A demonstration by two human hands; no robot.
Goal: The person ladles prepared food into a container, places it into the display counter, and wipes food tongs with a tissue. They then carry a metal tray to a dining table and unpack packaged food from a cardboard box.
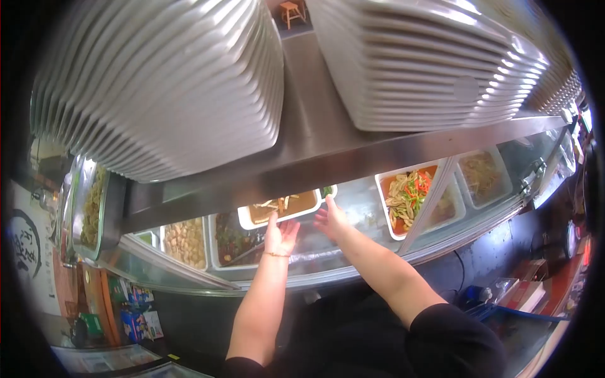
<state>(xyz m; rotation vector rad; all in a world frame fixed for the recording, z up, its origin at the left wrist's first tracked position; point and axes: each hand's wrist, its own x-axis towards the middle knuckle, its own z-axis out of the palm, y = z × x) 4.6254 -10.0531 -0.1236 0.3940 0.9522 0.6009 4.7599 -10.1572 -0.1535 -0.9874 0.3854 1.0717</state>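
Both my arms reach through the open front of a glass food case. My left hand [281,236], with a thin bracelet at the wrist, is palm up with its fingers apart, at the near edge of a white tray [247,222] of brown food. Its thumb overlaps the tray's rim; whether it bears any weight I cannot tell. My right hand [330,219] is open just right of that tray, its thumb raised near a small white dish of greens [328,190]. Nothing shows between its fingers.
Tall stacks of white trays [189,82] [428,75] stand on a metal shelf [309,101] above the case. Inside are a tray of peppers and strips [408,196], a tray of pale pieces [184,242] and a dark dish [236,242]. A glass edge [340,272] runs under my forearms.
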